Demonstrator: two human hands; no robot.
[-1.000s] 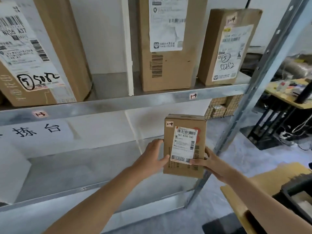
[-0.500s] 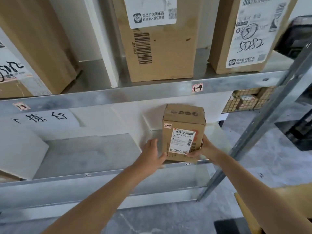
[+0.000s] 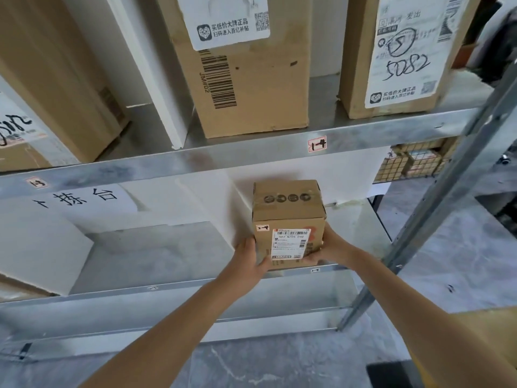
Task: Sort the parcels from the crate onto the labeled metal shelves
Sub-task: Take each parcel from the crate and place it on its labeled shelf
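Your small brown cardboard parcel [image 3: 289, 217], just toward 5 o'clock from centre, carries a white label reading "507 N705 040" and a tag "1-4". The grey metal upper shelf rim [image 3: 251, 152] at 1 o'clock shows the same "1-4". The tall brown carton [image 3: 251, 88] at 12 o'clock reads "JM#02"; the handwritten-label carton [image 3: 397, 65] at 1 o'clock reads "5082", its top cut off. Finer print is unreadable. Your left hand [image 3: 250, 257] and right hand [image 3: 331, 245] clasp the parcel's lower sides, fingers curled onto its front, at the lower metal shelf [image 3: 156, 256] front lip.
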